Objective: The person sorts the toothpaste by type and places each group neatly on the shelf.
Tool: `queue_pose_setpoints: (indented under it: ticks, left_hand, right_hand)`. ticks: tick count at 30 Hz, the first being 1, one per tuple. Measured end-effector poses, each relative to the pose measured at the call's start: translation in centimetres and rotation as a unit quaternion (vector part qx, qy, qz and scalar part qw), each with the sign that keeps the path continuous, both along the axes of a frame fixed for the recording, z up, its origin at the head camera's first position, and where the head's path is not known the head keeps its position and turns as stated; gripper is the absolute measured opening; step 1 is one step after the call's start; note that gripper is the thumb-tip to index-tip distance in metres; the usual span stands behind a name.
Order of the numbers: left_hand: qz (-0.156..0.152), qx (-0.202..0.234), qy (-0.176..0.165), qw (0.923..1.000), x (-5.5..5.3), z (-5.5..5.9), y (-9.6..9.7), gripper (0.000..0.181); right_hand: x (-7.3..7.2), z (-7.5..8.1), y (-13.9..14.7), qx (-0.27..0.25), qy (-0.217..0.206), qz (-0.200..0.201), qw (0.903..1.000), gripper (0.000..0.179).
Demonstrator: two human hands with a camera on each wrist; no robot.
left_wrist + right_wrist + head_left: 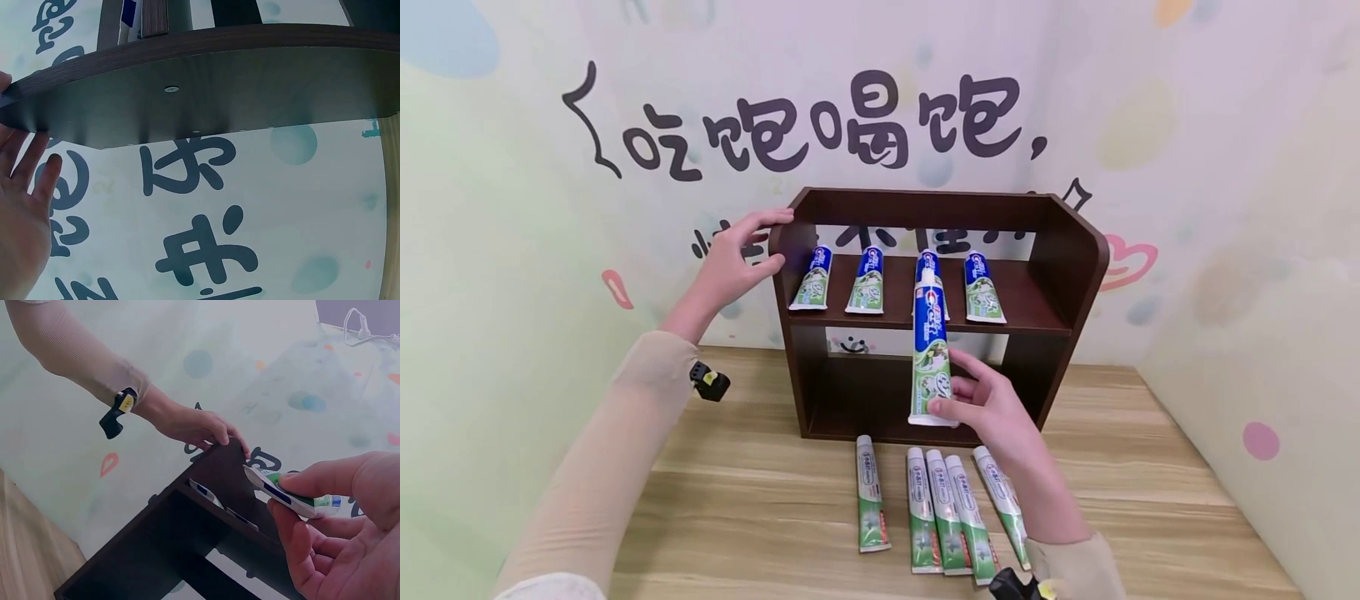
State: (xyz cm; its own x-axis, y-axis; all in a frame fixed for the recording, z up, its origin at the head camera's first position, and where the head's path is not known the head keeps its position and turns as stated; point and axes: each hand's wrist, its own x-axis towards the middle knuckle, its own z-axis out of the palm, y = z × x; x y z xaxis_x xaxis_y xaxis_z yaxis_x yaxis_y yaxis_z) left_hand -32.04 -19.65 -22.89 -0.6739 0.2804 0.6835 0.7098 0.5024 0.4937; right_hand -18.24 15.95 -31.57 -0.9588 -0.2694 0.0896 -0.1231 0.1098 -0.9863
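Observation:
A blue-and-green toothpaste tube [931,354] is pinched near its flat lower end between the thumb and fingers of my right hand [1000,412], cap upward. It is in front of the dark brown shelf [917,321] and partly covers a similar tube [927,260] behind it. In the right wrist view, the thumb presses on the held tube [294,490] from above. My left hand [733,262] grips the shelf's left side panel near the top; in the left wrist view the fingers of that hand [25,212] lie along the panel's outer face.
Several blue-and-green tubes [867,287] lean in a row on the upper tier. On the wooden table [737,483] before the shelf lie several white-and-green tubes [921,508], one apart at left [871,496]. A wall with black lettering [880,125] stands behind.

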Motion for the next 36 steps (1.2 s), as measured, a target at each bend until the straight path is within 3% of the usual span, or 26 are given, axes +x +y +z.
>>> queue_pose_setpoints:
  ticks: [9, 19, 31, 34, 36]
  left_hand:
    - [-0.001, 0.007, -0.013, 0.9999, 0.1, -0.1, 0.0, 0.046]
    - [-0.003, 0.020, -0.005, 0.9998, 0.0, -0.2, 0.0, 0.047]
    - [-0.008, 0.020, -0.013, 0.9997, 0.1, -0.2, 0.2, 0.048]
    - [-0.006, 0.020, -0.012, 0.9997, 0.3, -0.1, 0.3, 0.048]
    - [-0.003, 0.018, -0.012, 0.9998, 1.2, 0.4, 0.7, 0.047]
  right_hand:
    - [-0.5, 1.2, 1.8, 0.007, 0.020, -0.040, 0.9990, 0.071]
    - [-1.3, 2.0, 3.8, 0.006, 0.038, -0.084, 0.9957, 0.067]
    - [-2.0, 3.2, 5.4, 0.037, 0.052, -0.136, 0.9887, 0.065]
    - [-2.3, 3.4, 5.8, 0.039, 0.053, -0.144, 0.9874, 0.066]
    - [-2.5, 3.5, 6.1, 0.039, 0.057, -0.147, 0.9867, 0.066]
